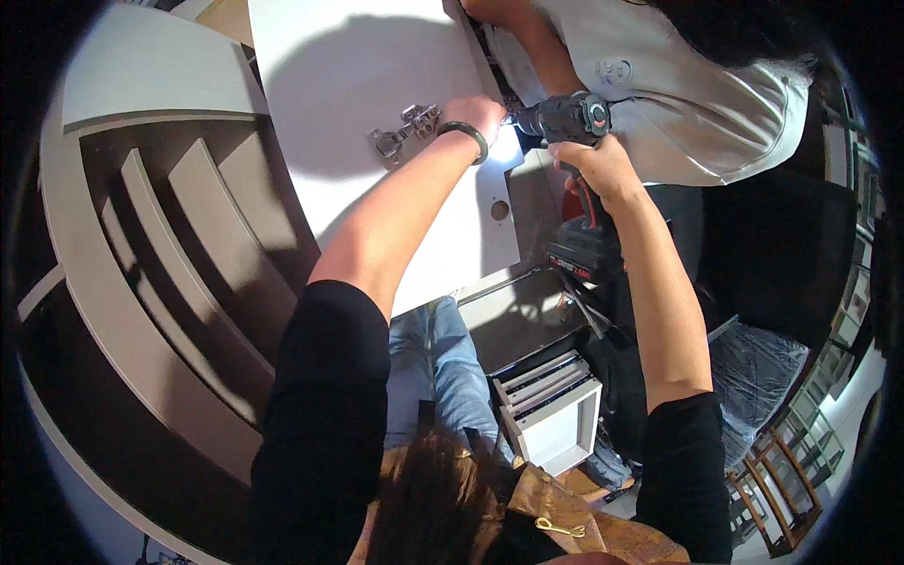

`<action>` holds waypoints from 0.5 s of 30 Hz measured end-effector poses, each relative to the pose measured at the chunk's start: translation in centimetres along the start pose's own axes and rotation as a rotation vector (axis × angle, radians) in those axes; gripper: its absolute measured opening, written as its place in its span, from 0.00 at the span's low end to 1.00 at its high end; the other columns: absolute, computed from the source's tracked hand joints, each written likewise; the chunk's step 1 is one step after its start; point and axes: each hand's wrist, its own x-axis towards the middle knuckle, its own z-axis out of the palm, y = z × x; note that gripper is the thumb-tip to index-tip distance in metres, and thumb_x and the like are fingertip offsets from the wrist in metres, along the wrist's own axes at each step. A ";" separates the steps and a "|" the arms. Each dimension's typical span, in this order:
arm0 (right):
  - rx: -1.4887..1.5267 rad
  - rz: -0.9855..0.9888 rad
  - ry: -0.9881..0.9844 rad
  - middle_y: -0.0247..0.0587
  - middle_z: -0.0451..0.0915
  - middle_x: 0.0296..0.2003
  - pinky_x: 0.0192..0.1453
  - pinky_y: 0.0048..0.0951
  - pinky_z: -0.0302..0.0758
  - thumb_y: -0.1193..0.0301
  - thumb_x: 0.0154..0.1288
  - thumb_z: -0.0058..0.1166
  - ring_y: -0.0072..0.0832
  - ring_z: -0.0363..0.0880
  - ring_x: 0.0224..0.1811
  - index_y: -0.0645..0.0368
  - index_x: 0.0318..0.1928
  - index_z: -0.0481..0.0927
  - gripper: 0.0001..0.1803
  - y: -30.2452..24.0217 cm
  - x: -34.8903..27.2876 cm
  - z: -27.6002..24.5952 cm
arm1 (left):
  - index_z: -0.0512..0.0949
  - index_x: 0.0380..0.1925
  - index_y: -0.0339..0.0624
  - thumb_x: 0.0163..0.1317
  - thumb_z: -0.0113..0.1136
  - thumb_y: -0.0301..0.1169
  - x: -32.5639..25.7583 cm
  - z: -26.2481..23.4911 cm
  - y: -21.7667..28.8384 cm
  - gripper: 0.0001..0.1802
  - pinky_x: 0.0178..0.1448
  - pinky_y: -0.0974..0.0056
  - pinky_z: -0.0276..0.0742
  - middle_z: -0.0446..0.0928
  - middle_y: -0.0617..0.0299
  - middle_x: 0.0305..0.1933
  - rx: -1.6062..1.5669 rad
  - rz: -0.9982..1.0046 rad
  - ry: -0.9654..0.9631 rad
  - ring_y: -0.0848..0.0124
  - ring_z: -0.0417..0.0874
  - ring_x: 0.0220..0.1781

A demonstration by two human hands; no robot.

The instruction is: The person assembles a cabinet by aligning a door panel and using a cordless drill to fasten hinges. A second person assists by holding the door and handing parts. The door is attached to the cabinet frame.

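Observation:
My right hand (pixel 603 171) grips a black cordless drill (pixel 563 121) by its handle, with the bit pointing left. A light shines from the drill onto the edge of a white panel (pixel 424 240). Close to the drill's tip, my left hand (pixel 474 117) rests over the panel with its fingers curled; what they pinch is hidden. Just left of that hand, metal cabinet hinges (pixel 407 132) lie on the panel. A dark round hole (pixel 500 210) shows near the panel's right edge.
A person in a light shirt (pixel 673 104) is close by at the upper right. Brown cabinet parts with slats (pixel 193 240) stand on the left. Below right are stacked drawer-like frames (pixel 556 428) and a plastic-wrapped item (pixel 758 381).

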 end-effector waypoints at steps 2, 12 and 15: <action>0.053 0.031 0.019 0.37 0.77 0.27 0.24 0.28 0.74 0.66 0.53 0.64 0.25 0.73 0.19 0.64 0.38 0.80 0.15 0.2 0.1 0.0 | 0.85 0.41 0.55 0.61 0.51 0.32 0.1 -0.1 0.0 0.14 0.52 0.54 0.78 0.82 0.55 0.44 0.023 0.003 -0.009 0.55 0.82 0.51; -0.005 -0.018 0.028 0.37 0.77 0.26 0.23 0.29 0.73 0.65 0.53 0.65 0.26 0.75 0.19 0.65 0.35 0.80 0.15 1.0 0.0 -0.7 | 0.85 0.41 0.55 0.60 0.52 0.35 0.1 -0.3 0.9 0.14 0.54 0.53 0.78 0.82 0.55 0.47 -0.023 -0.083 -0.025 0.54 0.82 0.51; 0.007 -0.043 0.043 0.38 0.77 0.25 0.23 0.28 0.73 0.65 0.53 0.65 0.26 0.75 0.19 0.66 0.34 0.80 0.15 1.1 -0.2 -0.8 | 0.85 0.40 0.54 0.59 0.53 0.34 0.2 -0.1 1.3 0.13 0.54 0.54 0.78 0.82 0.54 0.45 -0.062 -0.128 0.007 0.54 0.83 0.50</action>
